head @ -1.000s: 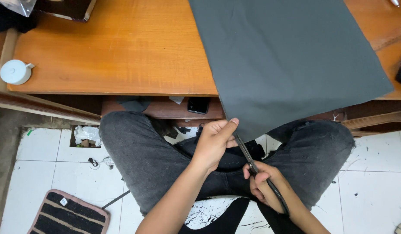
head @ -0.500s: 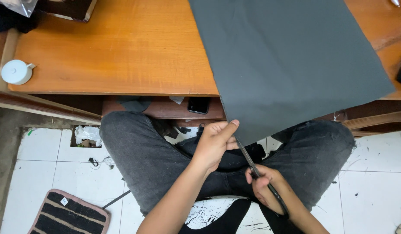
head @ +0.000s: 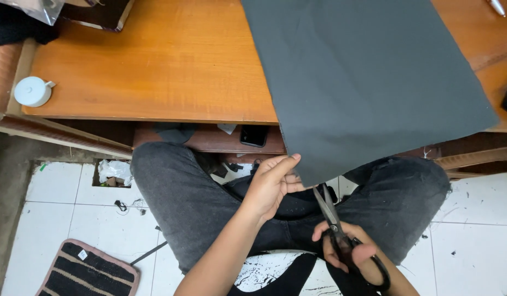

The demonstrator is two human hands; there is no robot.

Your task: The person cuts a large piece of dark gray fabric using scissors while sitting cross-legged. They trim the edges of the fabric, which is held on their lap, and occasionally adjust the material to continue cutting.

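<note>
A large sheet of dark grey fabric (head: 368, 77) lies on the wooden table (head: 155, 71) and hangs over its near edge above my lap. My left hand (head: 270, 183) pinches the hanging corner of the fabric between thumb and fingers. My right hand (head: 352, 255) grips black-handled scissors (head: 333, 219), whose blades point up at the fabric's lower edge just right of my left hand. I cannot tell whether the blades touch the cloth.
A white round container (head: 33, 90) sits at the table's left end. A dark phone (head: 254, 135) rests on a shelf under the tabletop. A striped mat (head: 86, 271) and crumpled paper (head: 115, 171) lie on the white tiled floor. My legs are in dark jeans.
My right hand and the scissors have shifted slightly lower and to the right. My left hand keeps its hold on the fabric corner.
</note>
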